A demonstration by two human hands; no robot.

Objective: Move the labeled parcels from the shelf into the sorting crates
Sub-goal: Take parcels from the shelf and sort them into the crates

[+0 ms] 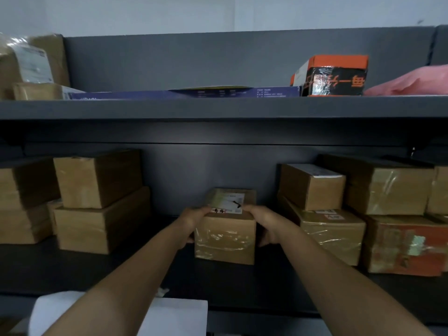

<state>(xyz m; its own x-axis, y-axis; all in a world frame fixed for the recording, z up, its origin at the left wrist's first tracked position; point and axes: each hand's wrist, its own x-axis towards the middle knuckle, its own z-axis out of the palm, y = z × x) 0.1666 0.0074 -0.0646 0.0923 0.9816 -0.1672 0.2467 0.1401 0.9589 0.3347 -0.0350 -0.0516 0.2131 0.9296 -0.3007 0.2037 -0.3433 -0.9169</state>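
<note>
The picture is dim and greyish. Light falls from above: the white wall (pixel 145 13) is brightest, while the bay under the upper shelf board (pixel 218 109) sinks into heavy shadow. Glare glints on the orange-and-black box (pixel 334 76), the plastic-wrapped parcel (pixel 29 59) and the small carton (pixel 225 241). The stacked cartons (pixel 97 180) at the left are smeared by blur. The wide lens bows the shelf edges, and label print is unreadable.

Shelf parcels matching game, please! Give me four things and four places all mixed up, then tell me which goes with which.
Things:
1. orange-and-black box
2. pink bag
3. small labelled cardboard box
4. flat blue box

Places:
A. lying flat, middle of the upper shelf
B. lower shelf, between left hand and right hand
C. upper shelf, far right
D. upper shelf, at the blue box's right end

Pairs: 1-D, 2-C, 3-B, 4-A
</note>
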